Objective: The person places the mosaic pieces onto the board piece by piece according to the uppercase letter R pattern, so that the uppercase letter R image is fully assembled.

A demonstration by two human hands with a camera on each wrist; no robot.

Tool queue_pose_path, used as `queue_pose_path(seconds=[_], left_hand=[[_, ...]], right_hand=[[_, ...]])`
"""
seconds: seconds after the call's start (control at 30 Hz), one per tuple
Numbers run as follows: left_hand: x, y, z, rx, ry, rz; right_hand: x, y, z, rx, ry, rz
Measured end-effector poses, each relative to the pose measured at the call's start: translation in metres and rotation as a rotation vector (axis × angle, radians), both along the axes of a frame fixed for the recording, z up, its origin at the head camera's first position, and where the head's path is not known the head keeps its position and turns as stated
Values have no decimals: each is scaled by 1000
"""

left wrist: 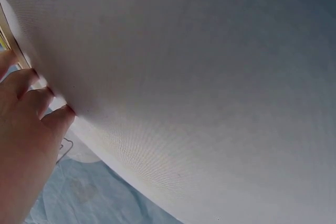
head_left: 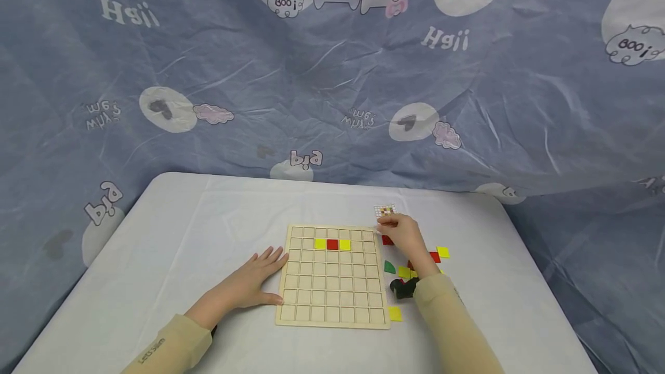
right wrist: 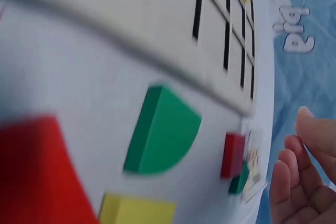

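A wooden grid board (head_left: 332,290) lies on the table with a red square tile (head_left: 332,245) between two yellow square tiles (head_left: 320,244) in an upper row. My left hand (head_left: 254,279) lies spread beside it, thumb and fingertips at its left edge. My right hand (head_left: 405,236) is over the board's upper right corner, near a small patterned card (head_left: 385,210). Its fingers (right wrist: 300,169) are loosely bent, thumb apart from them, and no piece shows between them. A red block (right wrist: 233,155) and a green quarter-round block (right wrist: 164,132) lie by the board's right edge.
Several loose red and yellow tiles (head_left: 443,252) lie right of the board, partly hidden under my right forearm. One yellow tile (head_left: 395,313) sits by the lower right corner. Behind the white table (head_left: 234,206) hangs a blue patterned cloth (head_left: 312,74).
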State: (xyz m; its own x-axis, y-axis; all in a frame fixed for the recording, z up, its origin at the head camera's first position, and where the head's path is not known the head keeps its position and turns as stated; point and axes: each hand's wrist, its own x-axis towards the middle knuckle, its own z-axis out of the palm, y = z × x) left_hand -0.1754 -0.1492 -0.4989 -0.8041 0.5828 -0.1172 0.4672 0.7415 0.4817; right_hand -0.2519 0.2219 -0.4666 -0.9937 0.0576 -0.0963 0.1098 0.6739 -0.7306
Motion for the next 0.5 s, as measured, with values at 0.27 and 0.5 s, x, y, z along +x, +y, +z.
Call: queue_pose_path(seconds=[0.27, 0.5], left_hand=[[0, 2, 2, -11, -11, 10], [0, 2, 3, -12, -9, 14]], right_hand=[[-4, 26, -13, -1, -93, -146], [-7, 23, -21, 67, -88, -170]])
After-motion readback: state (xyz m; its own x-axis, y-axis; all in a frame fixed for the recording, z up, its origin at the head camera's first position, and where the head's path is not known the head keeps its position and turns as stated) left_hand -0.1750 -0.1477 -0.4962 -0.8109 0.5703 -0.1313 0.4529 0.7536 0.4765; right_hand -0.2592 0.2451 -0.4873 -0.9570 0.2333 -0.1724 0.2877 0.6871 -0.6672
